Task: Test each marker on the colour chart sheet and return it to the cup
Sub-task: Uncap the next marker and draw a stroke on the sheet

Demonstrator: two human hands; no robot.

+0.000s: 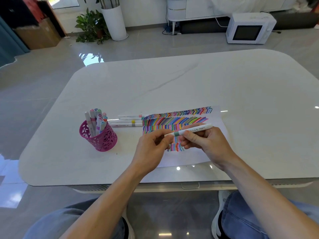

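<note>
step: uncapping or recapping, unclear | both hands: l [151, 149] pinches cap end, r [205, 142] grips white grey-banded marker [189, 131] | nxt: likely stroke on colour-striped paper chart [215, 135] or into pink cut-out metal cup [101, 138]

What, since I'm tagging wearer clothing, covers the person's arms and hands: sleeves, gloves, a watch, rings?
Nothing visible: the left hand and right hand are bare, without gloves, rings or a watch, and no sleeve reaches into view on either arm.

a white marbled table [172, 80] with rounded corners carries a pink cup [101, 138] near its left edge, four loose markers [128, 121] beside it, and the colour chart sheet [217, 121] toward the front edge.
</note>
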